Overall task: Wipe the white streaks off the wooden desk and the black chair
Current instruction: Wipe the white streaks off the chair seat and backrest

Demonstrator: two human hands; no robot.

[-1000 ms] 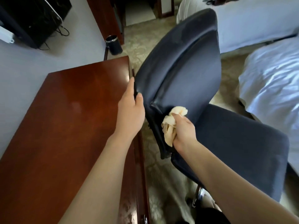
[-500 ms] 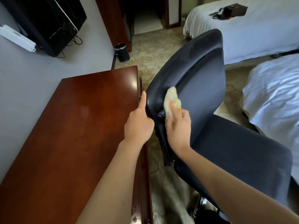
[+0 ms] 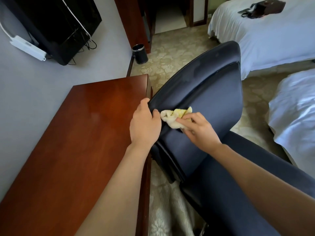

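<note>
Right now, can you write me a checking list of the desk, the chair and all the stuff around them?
Surface: wooden desk, glossy, with a faint pale smudge on its top.
Job's things: black chair beside the desk; yellowish cloth on its backrest.
Clutter: black bin on the patterned carpet; dark bag on the far bed.
Hands: left hand grips the backrest's edge; right hand holds the cloth against the backrest.
Cables: white cable and dark cables hang by the black screen; white power strip on the wall.
Surroundings: near bed, white like the far one.
</note>
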